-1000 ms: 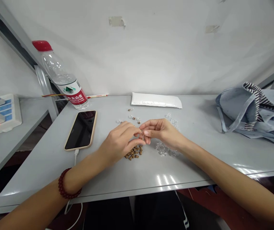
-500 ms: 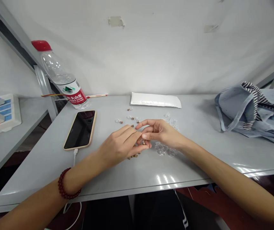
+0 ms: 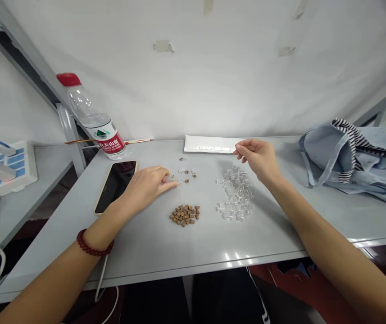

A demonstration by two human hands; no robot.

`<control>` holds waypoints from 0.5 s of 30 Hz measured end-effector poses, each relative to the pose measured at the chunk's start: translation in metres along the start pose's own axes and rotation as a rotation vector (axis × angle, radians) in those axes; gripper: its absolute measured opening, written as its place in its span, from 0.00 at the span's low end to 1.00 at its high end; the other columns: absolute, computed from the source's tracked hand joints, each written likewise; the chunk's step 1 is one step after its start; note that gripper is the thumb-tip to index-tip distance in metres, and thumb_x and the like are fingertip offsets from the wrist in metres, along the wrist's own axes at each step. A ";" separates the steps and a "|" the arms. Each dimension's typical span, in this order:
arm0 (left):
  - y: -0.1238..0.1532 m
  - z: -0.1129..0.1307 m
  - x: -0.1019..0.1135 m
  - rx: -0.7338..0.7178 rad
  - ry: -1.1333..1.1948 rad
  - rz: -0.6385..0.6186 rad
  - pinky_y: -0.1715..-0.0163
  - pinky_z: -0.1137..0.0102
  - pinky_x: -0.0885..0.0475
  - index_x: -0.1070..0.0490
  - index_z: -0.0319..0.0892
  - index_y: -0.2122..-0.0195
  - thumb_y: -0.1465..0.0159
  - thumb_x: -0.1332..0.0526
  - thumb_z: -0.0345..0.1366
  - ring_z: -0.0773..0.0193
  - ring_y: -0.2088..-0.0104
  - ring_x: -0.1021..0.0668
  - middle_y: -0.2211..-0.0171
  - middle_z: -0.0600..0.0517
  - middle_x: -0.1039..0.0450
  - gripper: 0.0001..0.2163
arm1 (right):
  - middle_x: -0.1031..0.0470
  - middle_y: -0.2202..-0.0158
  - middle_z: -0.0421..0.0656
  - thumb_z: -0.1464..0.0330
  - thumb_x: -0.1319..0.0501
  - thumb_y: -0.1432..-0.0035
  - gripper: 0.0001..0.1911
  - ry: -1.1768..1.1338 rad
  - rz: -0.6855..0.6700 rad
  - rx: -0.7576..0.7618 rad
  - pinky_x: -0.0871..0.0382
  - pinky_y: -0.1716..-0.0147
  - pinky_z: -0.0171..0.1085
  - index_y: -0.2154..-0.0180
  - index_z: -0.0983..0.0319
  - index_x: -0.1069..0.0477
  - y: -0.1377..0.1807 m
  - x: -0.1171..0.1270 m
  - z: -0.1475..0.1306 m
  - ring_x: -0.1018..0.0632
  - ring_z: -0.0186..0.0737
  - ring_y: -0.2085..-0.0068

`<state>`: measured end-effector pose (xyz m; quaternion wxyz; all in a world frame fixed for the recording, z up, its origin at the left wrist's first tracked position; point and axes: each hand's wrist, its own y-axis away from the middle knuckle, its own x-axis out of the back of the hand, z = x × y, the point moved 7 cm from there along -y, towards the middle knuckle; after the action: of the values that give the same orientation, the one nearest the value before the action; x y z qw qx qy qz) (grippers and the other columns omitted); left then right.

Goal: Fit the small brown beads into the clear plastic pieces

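On the grey table (image 3: 186, 252) lie a small heap of brown cork-like pieces (image 3: 185, 214) and a heap of tiny clear glass pieces (image 3: 236, 196). A few clear pieces with brown stoppers (image 3: 186, 171) lie further back. My left hand (image 3: 145, 186) rests on the table by these, fingertips pinched on one small clear piece. My right hand (image 3: 258, 158) is raised above the clear heap, thumb and forefinger pinched together; what they hold is too small to name.
A phone (image 3: 116, 185) on a cable lies left of my left hand. A water bottle (image 3: 93, 121) leans at the back left, a white packet (image 3: 209, 144) lies against the wall, blue cloth (image 3: 355, 153) covers the right side. A power strip (image 3: 8, 164) sits on a side shelf.
My hands were together over the brown heap; now they are apart. The left moved back-left to the stoppered pieces, the right rose toward the white packet. The view tilted slightly up.
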<state>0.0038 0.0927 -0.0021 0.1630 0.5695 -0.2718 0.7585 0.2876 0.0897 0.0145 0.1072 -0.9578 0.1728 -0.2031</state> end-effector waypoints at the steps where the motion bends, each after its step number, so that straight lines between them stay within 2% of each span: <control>1: -0.001 -0.003 -0.001 0.035 0.022 -0.016 0.66 0.67 0.34 0.30 0.41 0.59 0.38 0.43 0.51 0.59 0.69 0.25 0.68 0.50 0.26 0.17 | 0.24 0.70 0.45 0.65 0.39 0.46 0.06 0.055 -0.011 0.006 0.33 0.72 0.38 0.70 0.61 0.30 -0.001 0.000 0.001 0.27 0.38 0.71; 4: -0.003 -0.012 0.000 0.139 0.110 -0.032 0.63 0.65 0.33 0.38 0.42 0.45 0.39 0.42 0.50 0.59 0.67 0.24 0.61 0.49 0.26 0.25 | 0.24 0.67 0.46 0.66 0.40 0.47 0.05 0.266 -0.071 0.041 0.33 0.69 0.40 0.69 0.61 0.28 -0.001 -0.005 0.000 0.25 0.42 0.66; 6: -0.002 -0.018 0.003 0.204 0.169 -0.016 0.62 0.64 0.32 0.42 0.41 0.41 0.41 0.40 0.51 0.59 0.66 0.25 0.57 0.47 0.28 0.30 | 0.24 0.65 0.46 0.66 0.40 0.46 0.06 0.387 -0.119 0.069 0.33 0.67 0.42 0.68 0.62 0.28 0.000 -0.009 0.000 0.25 0.43 0.64; 10: -0.001 -0.025 -0.001 0.266 0.249 -0.044 0.59 0.62 0.31 0.42 0.40 0.40 0.46 0.36 0.51 0.58 0.63 0.26 0.53 0.44 0.30 0.36 | 0.26 0.58 0.48 0.65 0.41 0.45 0.09 0.512 -0.193 0.112 0.33 0.65 0.42 0.63 0.62 0.27 0.000 -0.012 0.004 0.25 0.44 0.61; 12: -0.001 -0.023 -0.006 0.247 0.269 -0.069 0.58 0.62 0.31 0.41 0.40 0.42 0.47 0.35 0.49 0.58 0.63 0.26 0.53 0.44 0.30 0.35 | 0.26 0.57 0.49 0.65 0.41 0.44 0.10 0.554 -0.213 0.134 0.33 0.65 0.42 0.62 0.63 0.27 -0.002 -0.011 0.007 0.25 0.45 0.59; 15: -0.005 -0.020 -0.012 0.210 0.293 -0.028 0.58 0.62 0.30 0.37 0.40 0.45 0.45 0.37 0.46 0.61 0.65 0.25 0.55 0.46 0.29 0.28 | 0.25 0.58 0.49 0.66 0.42 0.44 0.09 0.574 -0.227 0.139 0.33 0.65 0.42 0.62 0.63 0.27 -0.005 -0.009 0.010 0.25 0.44 0.60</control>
<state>-0.0058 0.1093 -0.0164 0.1510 0.4704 -0.1562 0.8553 0.2858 0.0989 0.0033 0.0959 -0.8650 0.0738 -0.4870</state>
